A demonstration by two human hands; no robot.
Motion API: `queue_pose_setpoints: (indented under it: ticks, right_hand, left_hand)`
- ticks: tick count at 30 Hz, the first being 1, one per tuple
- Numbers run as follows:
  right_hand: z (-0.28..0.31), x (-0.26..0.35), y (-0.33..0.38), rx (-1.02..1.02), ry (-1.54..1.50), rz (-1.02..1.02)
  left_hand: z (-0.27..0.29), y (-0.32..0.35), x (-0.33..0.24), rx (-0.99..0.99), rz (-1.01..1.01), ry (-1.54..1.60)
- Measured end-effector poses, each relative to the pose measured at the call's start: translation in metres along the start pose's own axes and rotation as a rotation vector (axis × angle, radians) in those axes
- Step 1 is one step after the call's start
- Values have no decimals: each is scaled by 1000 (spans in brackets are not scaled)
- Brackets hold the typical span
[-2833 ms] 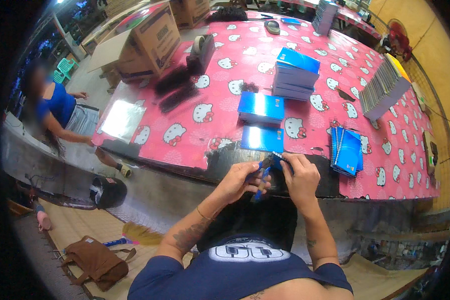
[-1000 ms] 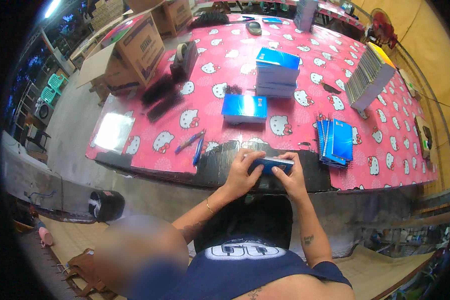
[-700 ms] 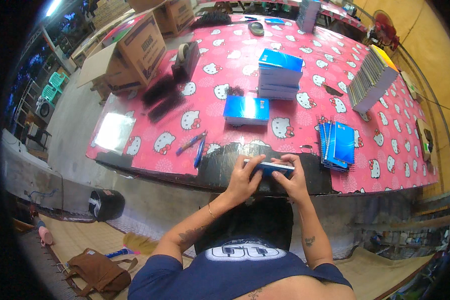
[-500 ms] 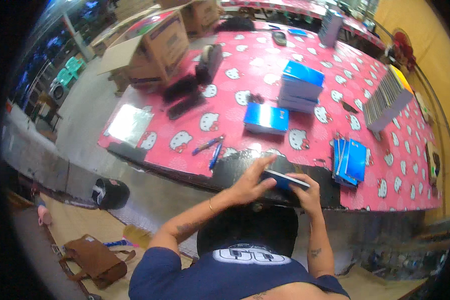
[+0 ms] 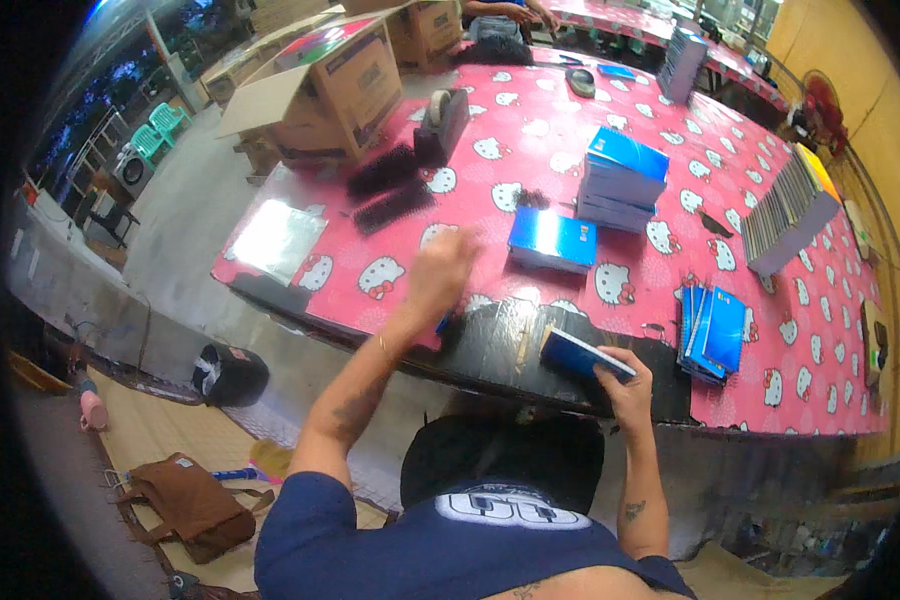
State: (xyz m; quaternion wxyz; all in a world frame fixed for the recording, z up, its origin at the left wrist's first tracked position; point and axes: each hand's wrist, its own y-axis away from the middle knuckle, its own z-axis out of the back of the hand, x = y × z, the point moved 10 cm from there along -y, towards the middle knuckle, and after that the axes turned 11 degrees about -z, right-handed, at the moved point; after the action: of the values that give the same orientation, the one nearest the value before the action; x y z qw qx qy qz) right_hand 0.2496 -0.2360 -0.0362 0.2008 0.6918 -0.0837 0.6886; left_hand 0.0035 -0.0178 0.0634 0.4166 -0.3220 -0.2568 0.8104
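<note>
My right hand (image 5: 627, 388) grips one end of a dark blue notebook (image 5: 576, 352), held tilted over the black strip at the table's near edge. My left hand (image 5: 444, 268) is raised over the pink table, apart from the notebook; its fingers are blurred and partly hidden. Just beyond it lie two bundles of black, bristly coils (image 5: 394, 207). A blue pen (image 5: 442, 325) shows partly beneath my left hand. Several blue spiral notebooks (image 5: 722, 328) lie fanned to the right of my right hand. Ahead stand a low stack of blue notebooks (image 5: 552, 238) and a taller one (image 5: 624, 163).
A tape dispenser (image 5: 442, 122) and a silvery sheet (image 5: 276, 240) are at the left. An open cardboard box (image 5: 335, 95) stands beyond the left edge. At the right leans a long row of notebooks (image 5: 788, 215). Another person's hands (image 5: 525, 12) show at the far end.
My left hand has let go of the notebook and moved left and forward over the table. My right hand still holds the notebook. The view has shifted slightly.
</note>
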Motion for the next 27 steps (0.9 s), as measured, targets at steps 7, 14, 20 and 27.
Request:
queue_pose_setpoints:
  ticks: [7,14,20,27]
  right_hand:
    - [0,-3,-2,41,3,69]
    - [-2,0,-2,40,-17,87]
    - [-2,1,-2,45,-5,80]
    - [-5,1,-1,80,-8,74]
  left_hand:
    - [-28,60,-109,191,58,488]
    - [-32,58,-101,112,105,551]
    - [-34,53,-98,116,-2,416]
    - [-32,46,-107,160,-150,402]
